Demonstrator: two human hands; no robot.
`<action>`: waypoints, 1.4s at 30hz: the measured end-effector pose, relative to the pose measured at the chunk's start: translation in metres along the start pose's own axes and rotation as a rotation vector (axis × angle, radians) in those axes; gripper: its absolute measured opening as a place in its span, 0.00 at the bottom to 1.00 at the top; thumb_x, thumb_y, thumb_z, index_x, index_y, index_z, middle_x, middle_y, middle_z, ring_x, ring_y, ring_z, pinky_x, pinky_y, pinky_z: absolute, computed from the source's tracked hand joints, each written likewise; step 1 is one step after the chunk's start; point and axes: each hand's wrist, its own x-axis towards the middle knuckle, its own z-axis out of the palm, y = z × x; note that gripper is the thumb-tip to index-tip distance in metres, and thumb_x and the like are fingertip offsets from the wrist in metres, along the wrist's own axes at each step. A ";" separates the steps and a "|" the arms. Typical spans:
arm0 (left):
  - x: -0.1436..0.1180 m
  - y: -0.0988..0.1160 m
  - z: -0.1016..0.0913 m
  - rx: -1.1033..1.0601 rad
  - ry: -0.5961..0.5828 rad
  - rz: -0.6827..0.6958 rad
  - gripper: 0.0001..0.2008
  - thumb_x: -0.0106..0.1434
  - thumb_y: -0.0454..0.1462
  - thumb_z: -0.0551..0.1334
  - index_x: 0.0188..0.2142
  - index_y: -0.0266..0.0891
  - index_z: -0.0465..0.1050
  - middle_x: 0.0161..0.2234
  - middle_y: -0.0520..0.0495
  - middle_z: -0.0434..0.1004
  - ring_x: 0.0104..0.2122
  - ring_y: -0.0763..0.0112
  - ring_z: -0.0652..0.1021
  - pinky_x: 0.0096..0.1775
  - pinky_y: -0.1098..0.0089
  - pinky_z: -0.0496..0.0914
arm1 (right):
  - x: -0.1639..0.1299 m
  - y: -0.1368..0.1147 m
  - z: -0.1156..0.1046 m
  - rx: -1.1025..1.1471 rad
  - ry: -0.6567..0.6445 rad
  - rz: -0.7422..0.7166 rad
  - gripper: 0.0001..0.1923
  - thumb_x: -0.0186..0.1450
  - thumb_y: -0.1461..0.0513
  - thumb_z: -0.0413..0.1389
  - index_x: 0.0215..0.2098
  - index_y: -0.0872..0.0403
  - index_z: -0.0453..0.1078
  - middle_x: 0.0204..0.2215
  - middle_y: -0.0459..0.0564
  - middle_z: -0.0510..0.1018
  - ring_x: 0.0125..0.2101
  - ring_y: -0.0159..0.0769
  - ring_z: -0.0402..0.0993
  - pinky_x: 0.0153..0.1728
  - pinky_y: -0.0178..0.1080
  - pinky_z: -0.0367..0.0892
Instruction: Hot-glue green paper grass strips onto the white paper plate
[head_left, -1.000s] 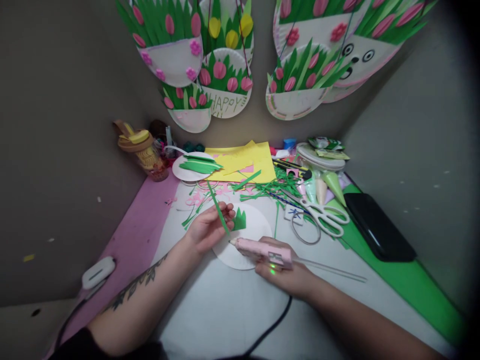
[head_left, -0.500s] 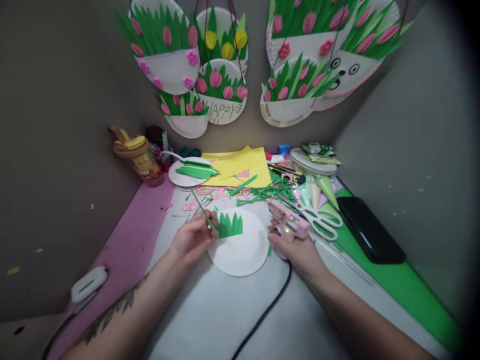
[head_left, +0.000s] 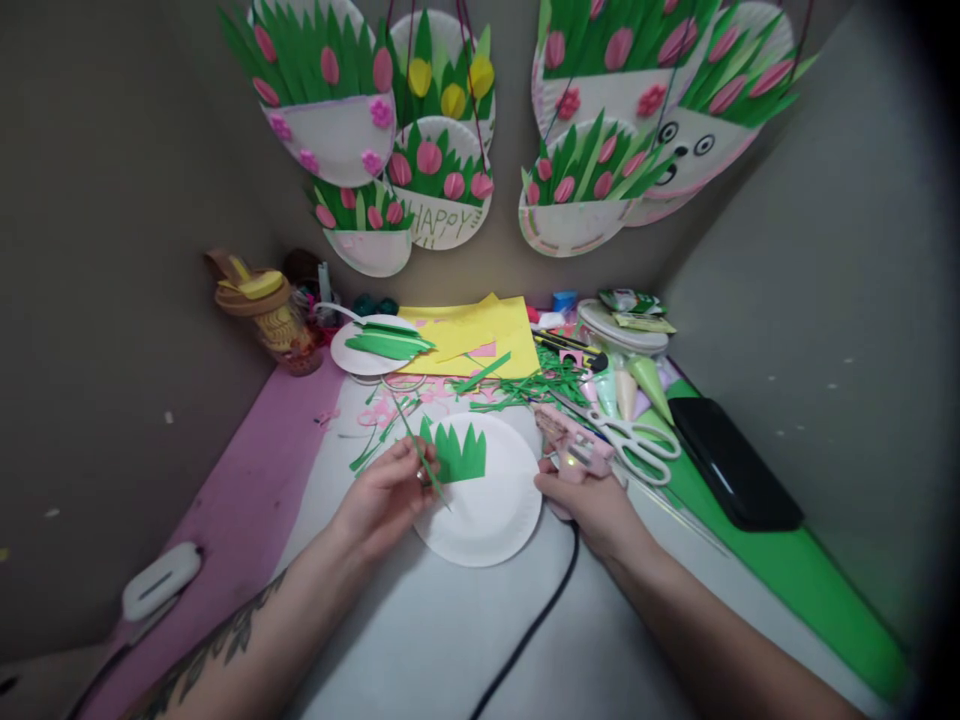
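A white paper plate [head_left: 487, 515] lies flat in front of me with a jagged green paper grass cutout [head_left: 459, 455] on its upper left part. My left hand [head_left: 382, 495] pinches a thin green paper strip [head_left: 420, 455] at the plate's left edge, the strip slanting up to the left. My right hand [head_left: 592, 500] rests just right of the plate and grips a pink glue gun [head_left: 574, 445], whose nozzle points up and left. A black cord [head_left: 529, 630] runs from the gun toward me.
White-handled scissors [head_left: 637, 440] lie right of the glue gun, beside a black tablet [head_left: 731, 460]. Green paper scraps [head_left: 540, 385], yellow sheets [head_left: 472, 335] and a second plate with green leaves [head_left: 371, 345] fill the back. A lidded jar [head_left: 262, 310] stands back left. Finished flower plates [head_left: 439, 175] hang above.
My right hand carried the glue gun off the plate to its right side. My left hand lowered the green strip toward the plate's left edge. The grass cutout is now fully in view.
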 end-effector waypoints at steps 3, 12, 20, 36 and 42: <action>-0.007 0.007 0.012 0.107 -0.043 0.285 0.10 0.48 0.36 0.73 0.27 0.38 0.73 0.30 0.52 0.68 0.30 0.76 0.69 0.32 0.74 0.65 | -0.008 -0.010 0.002 0.013 0.039 -0.097 0.17 0.50 0.56 0.65 0.36 0.55 0.70 0.28 0.48 0.77 0.26 0.36 0.73 0.23 0.36 0.68; -0.028 -0.002 0.030 0.548 -0.060 0.775 0.06 0.53 0.39 0.71 0.25 0.42 0.77 0.27 0.49 0.68 0.30 0.70 0.68 0.32 0.70 0.61 | -0.049 -0.023 0.001 -0.317 0.215 -0.498 0.12 0.59 0.55 0.59 0.38 0.51 0.68 0.33 0.50 0.78 0.31 0.40 0.76 0.34 0.40 0.72; -0.023 -0.018 0.035 0.617 0.061 0.774 0.05 0.55 0.39 0.69 0.26 0.42 0.77 0.28 0.49 0.70 0.32 0.68 0.68 0.35 0.70 0.63 | -0.050 -0.014 0.003 -0.555 0.315 -0.692 0.09 0.61 0.53 0.54 0.34 0.48 0.70 0.27 0.50 0.79 0.27 0.40 0.77 0.30 0.39 0.73; -0.009 -0.035 0.029 0.747 0.131 0.701 0.01 0.58 0.36 0.66 0.30 0.42 0.77 0.31 0.50 0.73 0.33 0.69 0.70 0.37 0.73 0.64 | -0.051 -0.017 -0.002 -0.646 0.202 -0.766 0.13 0.62 0.60 0.53 0.44 0.47 0.74 0.30 0.51 0.79 0.30 0.44 0.79 0.28 0.40 0.71; -0.005 -0.039 0.032 0.860 0.190 0.723 0.03 0.58 0.33 0.66 0.28 0.42 0.77 0.28 0.50 0.74 0.31 0.69 0.70 0.35 0.72 0.63 | -0.050 -0.012 -0.001 -0.731 0.244 -0.785 0.10 0.64 0.57 0.53 0.39 0.49 0.74 0.27 0.51 0.79 0.28 0.44 0.79 0.27 0.40 0.71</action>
